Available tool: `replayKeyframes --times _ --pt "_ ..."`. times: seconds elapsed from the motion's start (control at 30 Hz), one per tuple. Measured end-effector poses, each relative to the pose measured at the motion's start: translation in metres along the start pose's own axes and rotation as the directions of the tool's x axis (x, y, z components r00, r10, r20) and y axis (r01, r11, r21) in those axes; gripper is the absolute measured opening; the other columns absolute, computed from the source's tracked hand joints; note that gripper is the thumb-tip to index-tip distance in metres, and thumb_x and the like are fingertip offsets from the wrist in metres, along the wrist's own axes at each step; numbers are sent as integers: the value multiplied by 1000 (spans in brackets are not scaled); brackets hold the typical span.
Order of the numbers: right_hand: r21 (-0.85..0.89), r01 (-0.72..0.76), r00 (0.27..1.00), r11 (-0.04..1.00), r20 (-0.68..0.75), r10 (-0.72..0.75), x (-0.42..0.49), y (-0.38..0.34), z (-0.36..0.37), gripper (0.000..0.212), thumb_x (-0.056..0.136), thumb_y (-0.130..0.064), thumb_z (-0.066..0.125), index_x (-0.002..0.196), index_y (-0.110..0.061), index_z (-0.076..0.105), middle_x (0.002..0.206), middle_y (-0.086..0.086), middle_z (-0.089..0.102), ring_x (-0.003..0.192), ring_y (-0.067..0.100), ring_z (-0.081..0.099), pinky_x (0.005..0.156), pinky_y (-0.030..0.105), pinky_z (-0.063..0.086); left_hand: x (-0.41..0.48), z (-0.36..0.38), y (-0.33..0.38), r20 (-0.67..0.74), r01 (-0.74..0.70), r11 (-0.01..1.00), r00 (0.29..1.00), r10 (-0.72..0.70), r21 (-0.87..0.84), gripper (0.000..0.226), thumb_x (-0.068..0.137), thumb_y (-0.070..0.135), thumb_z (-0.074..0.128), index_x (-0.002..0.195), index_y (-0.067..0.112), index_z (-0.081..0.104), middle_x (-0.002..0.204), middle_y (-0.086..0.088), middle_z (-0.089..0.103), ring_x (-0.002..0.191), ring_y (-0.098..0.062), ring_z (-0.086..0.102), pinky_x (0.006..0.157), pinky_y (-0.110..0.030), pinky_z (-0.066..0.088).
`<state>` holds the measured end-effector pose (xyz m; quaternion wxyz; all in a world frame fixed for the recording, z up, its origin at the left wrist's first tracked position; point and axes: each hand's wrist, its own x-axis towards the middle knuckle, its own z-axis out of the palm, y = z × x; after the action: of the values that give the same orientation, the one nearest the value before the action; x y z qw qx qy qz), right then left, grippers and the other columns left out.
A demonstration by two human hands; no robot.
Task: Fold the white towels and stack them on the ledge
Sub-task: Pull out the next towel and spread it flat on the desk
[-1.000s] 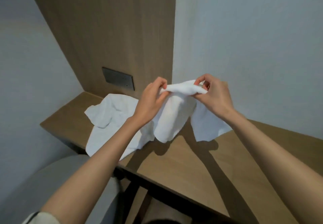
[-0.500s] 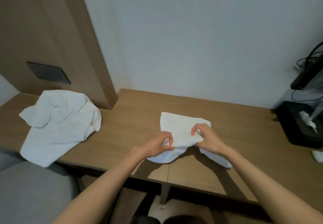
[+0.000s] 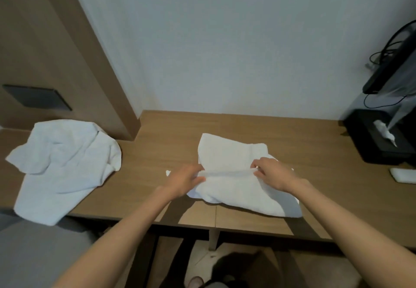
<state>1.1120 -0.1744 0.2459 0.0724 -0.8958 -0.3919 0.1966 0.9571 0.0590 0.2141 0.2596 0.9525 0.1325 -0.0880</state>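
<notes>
Fingers (image 3: 199,178) of left hand (image 3: 183,183) and right hand (image 3: 274,175) pinching white towel (image 3: 231,159) fold, on ledge (image 3: 157,152)

Pale wall (image 3: 225,40) and wood panel (image 3: 45,40) rise behind the wooden ledge (image 3: 157,152).

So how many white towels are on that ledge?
2. A crumpled towel lies left on the ledge; the other towel, mid-ledge, is pinched by the left hand and right hand. The crumpled one may hide another.

Open ledge (image 3: 148,152) between heap (image 3: 63,164) and towel (image 3: 231,159)
</notes>
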Motion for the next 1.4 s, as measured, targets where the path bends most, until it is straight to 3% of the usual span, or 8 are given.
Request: replayKeyframes --times 0.27,0.47,0.57,0.8,1.0,1.2,1.3,1.4 --pt "172 129 734 977 -678 22 10 -47 -95 19 98 -13 39 104 -13 57 97 5 66 89 27 58 74 32 32 2 -122 27 -405 -210 946 865 297 247 25 98 33 48 112 20 64 97 0 51 93 -22 55 66 -27 30" --pt "6 212 452 977 -887 -92 7 -69 -162 12 93 -19 55 95 -14 65 94 3 69 90 25 61 78 31 32 0 -200 41 -687 -215 930 629 364 297 24 97 24 51 93 10 70 89 -8 65 86 -30 58 71 -32 36" --pt "13 188 396 982 -916 -64 9 -75 -166 12 93 -19 53 94 -14 64 91 2 68 87 24 60 75 27 25 0 -212 38 -722 -125 955 630 285 267 27 98 34 48 88 16 65 78 -4 66 78 -31 60 62 -31 32" --pt "222 -17 578 975 -793 191 20 -64 -136 18 97 -14 42 103 -11 60 101 9 63 98 31 54 84 36 30 -9 -194 9 -755 -13 1000 655 -1 -12 21 93 31 58 90 14 68 79 1 66 75 -19 60 61 -26 38" --pt "149 325 873 934 -426 -235 18 -94 -124 54 88 -28 64 138 -24 45 138 -4 51 128 16 41 115 40 19 -3 -177 61 -601 -323 914 790 118 -245 12 89 17 65 78 22 67 72 14 63 64 6 55 61 -10 38" --pt "474 307 793 825 -606 53 20 -96 -122 16 95 -7 44 87 -12 57 77 -1 58 74 17 52 60 22 35 9 -166 78 -528 -396 819 838 138 -415 8 88 29 66 83 25 70 74 11 70 69 -6 65 67 -17 50" --pt "660 202 720 723 -601 347 13 -72 -118 17 94 -9 36 80 -6 43 71 3 44 67 19 39 57 29 31 14 -151 41 -500 -221 900 866 3 -376 12 93 31 59 88 23 68 80 11 69 75 -7 65 72 -23 50" --pt "603 195 651 774 -670 357 1 -58 -109 29 91 -11 41 65 -18 30 62 -1 32 57 13 28 53 34 21 18 -122 -5 -461 36 932 861 -212 -361 20 97 25 51 105 12 65 105 -3 68 96 -18 61 82 -26 44"
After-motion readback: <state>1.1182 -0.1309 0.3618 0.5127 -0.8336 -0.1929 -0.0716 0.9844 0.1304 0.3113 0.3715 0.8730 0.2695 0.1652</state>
